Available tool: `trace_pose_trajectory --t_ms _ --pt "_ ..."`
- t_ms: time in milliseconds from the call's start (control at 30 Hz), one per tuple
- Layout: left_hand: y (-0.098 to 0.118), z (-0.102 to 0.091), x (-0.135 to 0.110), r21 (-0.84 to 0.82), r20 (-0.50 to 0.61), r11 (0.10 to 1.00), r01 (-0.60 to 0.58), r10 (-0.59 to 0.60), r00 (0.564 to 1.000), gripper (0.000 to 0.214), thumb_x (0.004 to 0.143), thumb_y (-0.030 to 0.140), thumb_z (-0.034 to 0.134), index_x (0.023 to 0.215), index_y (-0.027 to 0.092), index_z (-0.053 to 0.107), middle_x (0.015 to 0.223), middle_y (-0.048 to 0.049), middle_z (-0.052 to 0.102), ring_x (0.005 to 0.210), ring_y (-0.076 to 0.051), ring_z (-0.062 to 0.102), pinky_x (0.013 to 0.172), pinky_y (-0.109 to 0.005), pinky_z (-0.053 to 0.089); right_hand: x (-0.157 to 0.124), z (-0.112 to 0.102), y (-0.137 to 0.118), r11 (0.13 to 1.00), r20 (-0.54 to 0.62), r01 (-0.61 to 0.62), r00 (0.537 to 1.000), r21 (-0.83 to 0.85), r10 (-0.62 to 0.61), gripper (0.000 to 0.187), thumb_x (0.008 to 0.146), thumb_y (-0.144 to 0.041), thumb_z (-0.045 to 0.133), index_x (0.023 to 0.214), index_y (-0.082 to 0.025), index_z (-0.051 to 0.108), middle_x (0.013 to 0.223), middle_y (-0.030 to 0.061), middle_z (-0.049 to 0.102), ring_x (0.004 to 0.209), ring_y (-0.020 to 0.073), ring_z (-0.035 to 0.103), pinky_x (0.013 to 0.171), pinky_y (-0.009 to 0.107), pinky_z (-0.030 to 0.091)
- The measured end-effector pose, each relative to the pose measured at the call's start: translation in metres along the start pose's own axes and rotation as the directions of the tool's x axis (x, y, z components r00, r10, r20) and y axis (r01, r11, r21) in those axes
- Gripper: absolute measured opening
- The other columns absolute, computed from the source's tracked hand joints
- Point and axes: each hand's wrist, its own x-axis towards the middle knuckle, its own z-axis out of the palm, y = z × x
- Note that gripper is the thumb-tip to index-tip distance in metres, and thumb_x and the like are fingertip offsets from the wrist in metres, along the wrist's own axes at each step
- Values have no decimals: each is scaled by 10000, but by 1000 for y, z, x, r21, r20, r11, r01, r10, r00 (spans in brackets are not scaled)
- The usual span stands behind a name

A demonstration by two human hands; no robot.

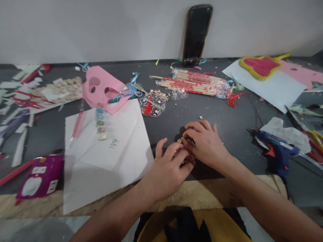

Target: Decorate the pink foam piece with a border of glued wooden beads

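Note:
Both hands meet over the dark table point(222, 117) near its front edge. My left hand point(165, 171) pinches a small craft piece point(185, 153) studded with tan beads, mostly hidden under the fingers. My right hand point(205, 143) curls over the same piece from the right, fingertips pressed on its beaded top. A single loose tan bead point(201, 117) lies just beyond the hands.
A white sheet point(106, 158) marked "154" lies to the left, with a bead string point(100, 122), a pink paper mask point(102, 89) and a tray of googly eyes point(152, 107) behind. Packed sticks point(196, 83), a leaning phone point(196, 33) and a blue glue gun point(277, 151) sit right.

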Motion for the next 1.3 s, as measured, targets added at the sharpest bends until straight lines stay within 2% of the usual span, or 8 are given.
trace_pose_trajectory --t_ms 167,433,700,967,1133,1233,1300 --pt "0 0 1 -1 1 1000 -4 4 1000 162 904 244 521 979 280 660 1036 -2 637 1108 -237 437 1035 -564 196 -2 -1 0 1000 -14 10 1000 -7 -10 65 830 -252 610 806 -219 660 1137 49 644 1069 268 475 797 413 338" --pt "0 -1 0 10 12 1000 -8 8 1000 180 891 237 535 1001 285 669 1030 -16 635 1105 -242 438 1035 -567 199 -5 -2 0 1000 4 6 1000 -8 -6 152 845 -292 589 961 -222 660 1174 73 625 1079 280 469 798 425 345" --pt "0 0 1 4 19 1000 -4 4 1000 184 896 248 528 1009 282 670 1028 -19 638 1109 -246 436 1040 -568 194 -4 2 0 1000 -5 7 1000 1 -7 96 853 -264 572 878 -227 657 1157 55 628 1063 262 466 787 410 338" --pt "0 0 0 -8 18 1000 -3 3 1000 199 898 231 518 1019 277 669 1040 -27 642 1108 -250 436 1044 -577 181 -6 0 0 1000 16 0 1000 2 0 124 846 -284 590 931 -226 659 1164 55 629 1072 273 470 817 427 349" --pt "1 2 -1 12 -7 1000 1 -1 1000 140 862 245 583 955 281 681 1060 -22 640 1109 -250 443 1048 -579 185 -10 -11 10 1000 -39 8 999 22 -7 180 873 -301 540 987 -225 658 1144 77 626 1066 278 488 810 426 395" --pt "1 4 -2 17 -18 1000 -3 3 1000 184 852 251 595 1013 299 670 1012 -16 639 1101 -247 448 1044 -582 191 -18 -23 28 999 -137 17 990 49 -10 207 907 -244 459 986 -209 647 1084 89 636 1019 250 536 871 425 418" --pt "0 4 -2 19 -23 1000 -10 11 1000 209 854 248 590 1043 298 663 988 -17 637 1091 -246 452 1043 -582 191 -26 -30 40 999 -213 -19 977 47 29 203 910 -230 442 968 -221 637 1034 86 642 979 243 567 895 432 427"
